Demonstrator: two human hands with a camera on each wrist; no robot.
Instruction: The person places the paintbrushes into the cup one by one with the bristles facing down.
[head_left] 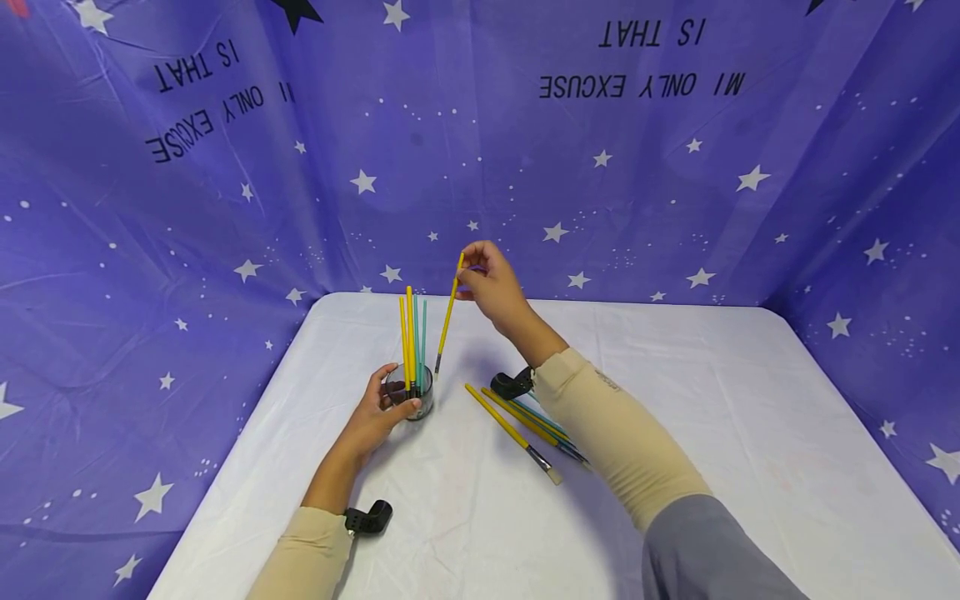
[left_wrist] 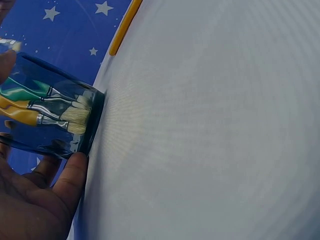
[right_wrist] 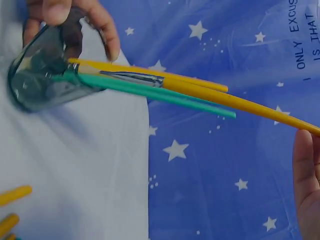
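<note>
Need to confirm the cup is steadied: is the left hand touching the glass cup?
Touching. In the head view the left hand wraps the glass cup; the left wrist view shows fingers against its wall.

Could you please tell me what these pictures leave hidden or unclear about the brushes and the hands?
- Loose brushes, head view: far ends hidden under the right sleeve.
- Held brush tip: blurred in the right wrist view.
- Left hand, left wrist view: cut off by the edge.

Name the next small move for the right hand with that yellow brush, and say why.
Probably lower the yellow brush into the glass cup: the right hand pinches its top, its bristle end hangs just beside the rim, and the left hand steadies the cup.
</note>
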